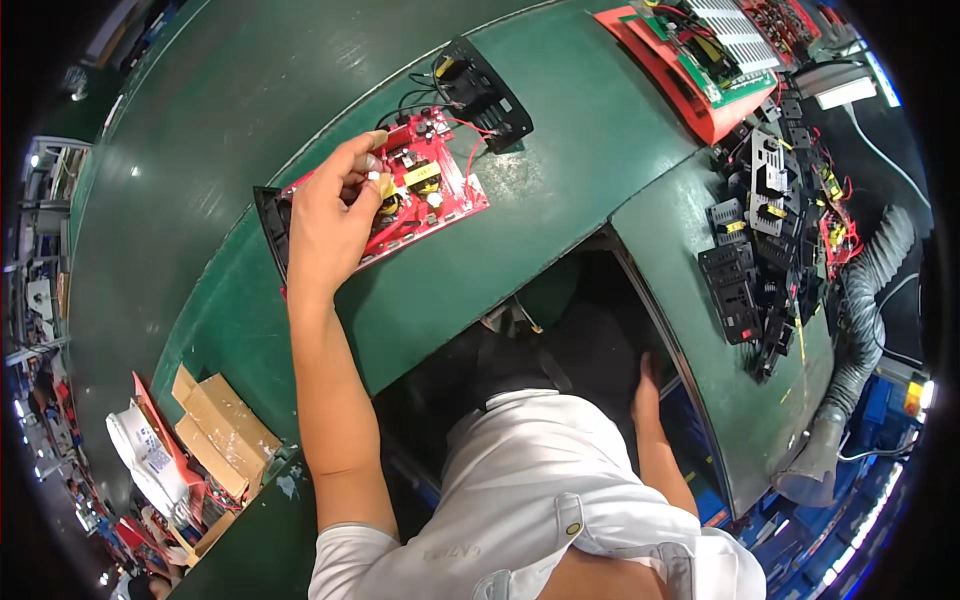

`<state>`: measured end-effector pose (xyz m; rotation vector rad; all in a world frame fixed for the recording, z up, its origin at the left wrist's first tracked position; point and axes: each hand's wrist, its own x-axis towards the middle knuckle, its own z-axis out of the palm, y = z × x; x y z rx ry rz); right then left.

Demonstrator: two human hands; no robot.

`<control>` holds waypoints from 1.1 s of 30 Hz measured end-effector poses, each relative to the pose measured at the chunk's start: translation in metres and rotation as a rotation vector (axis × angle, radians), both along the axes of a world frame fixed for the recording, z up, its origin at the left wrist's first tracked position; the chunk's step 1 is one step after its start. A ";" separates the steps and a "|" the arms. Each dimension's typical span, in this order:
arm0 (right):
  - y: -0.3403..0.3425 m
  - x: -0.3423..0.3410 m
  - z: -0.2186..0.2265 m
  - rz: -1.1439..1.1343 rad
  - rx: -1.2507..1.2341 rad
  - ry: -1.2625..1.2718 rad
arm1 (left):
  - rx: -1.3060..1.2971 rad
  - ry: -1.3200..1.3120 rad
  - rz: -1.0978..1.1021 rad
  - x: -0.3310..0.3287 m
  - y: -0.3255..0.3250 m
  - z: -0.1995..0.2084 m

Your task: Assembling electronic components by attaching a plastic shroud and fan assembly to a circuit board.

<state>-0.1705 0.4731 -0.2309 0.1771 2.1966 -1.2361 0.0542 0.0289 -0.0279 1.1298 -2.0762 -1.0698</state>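
Note:
My left hand (338, 212) reaches over a red circuit board (460, 200), thumb and fingers closed in a pinch. A small white piece (375, 177) shows at the fingertips; its kind is too small to make out. The board carries yellow-wrapped transformers (422, 178) and dark capacitors. A black end panel (272, 228) stands at its left side, partly behind my hand. Red and black wires run from the board to a black socket panel (484, 97) lying just beyond it. My right hand (647, 388) hangs low beside my lap, below the bench edge, its fingers mostly in shadow.
On the right, several black socket panels (735, 290) lie heaped near a grey flexible duct (868, 270). A red-orange tray (660, 75) with a green circuit board stands at the far right. An open cardboard box (222, 425) sits at the lower left. The bench (560, 190) is green.

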 end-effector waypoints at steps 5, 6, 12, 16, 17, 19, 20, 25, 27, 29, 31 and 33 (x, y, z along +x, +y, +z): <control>0.079 0.036 0.010 0.381 0.176 -0.016 | 0.001 0.021 0.007 -0.002 0.000 -0.001; 0.072 0.049 0.032 0.390 0.252 -0.079 | -0.005 0.034 0.010 -0.001 0.001 0.000; 0.087 0.036 0.054 0.425 0.259 -0.330 | -0.006 0.046 0.016 0.002 0.001 0.003; 0.081 -0.011 -0.026 -0.004 -0.097 -0.438 | 0.032 0.065 -0.039 -0.002 -0.001 -0.002; 0.080 -0.021 -0.042 -0.012 -0.294 -0.454 | 0.034 0.055 -0.041 -0.003 0.000 0.000; 0.035 -0.024 -0.047 -0.007 -0.093 -0.235 | 0.016 0.042 -0.029 0.003 0.002 -0.001; 0.008 -0.022 -0.040 0.001 -0.093 -0.247 | 0.001 0.033 -0.015 0.008 0.003 -0.001; 0.110 -0.123 -0.121 -0.197 -1.032 -0.826 | -0.005 0.083 -0.057 -0.010 -0.006 -0.002; 0.084 -0.084 -0.135 -0.195 -0.963 -0.869 | -0.037 0.057 -0.036 -0.004 -0.002 -0.004; 0.052 -0.019 -0.136 -0.183 -0.841 -0.885 | -0.034 0.055 -0.019 0.002 -0.001 -0.003; 0.016 0.041 -0.125 -0.167 -0.718 -0.888 | -0.029 0.063 -0.003 0.004 0.001 -0.002; -0.019 0.099 -0.111 -0.160 -0.596 -0.881 | -0.022 0.067 0.001 0.002 0.001 -0.001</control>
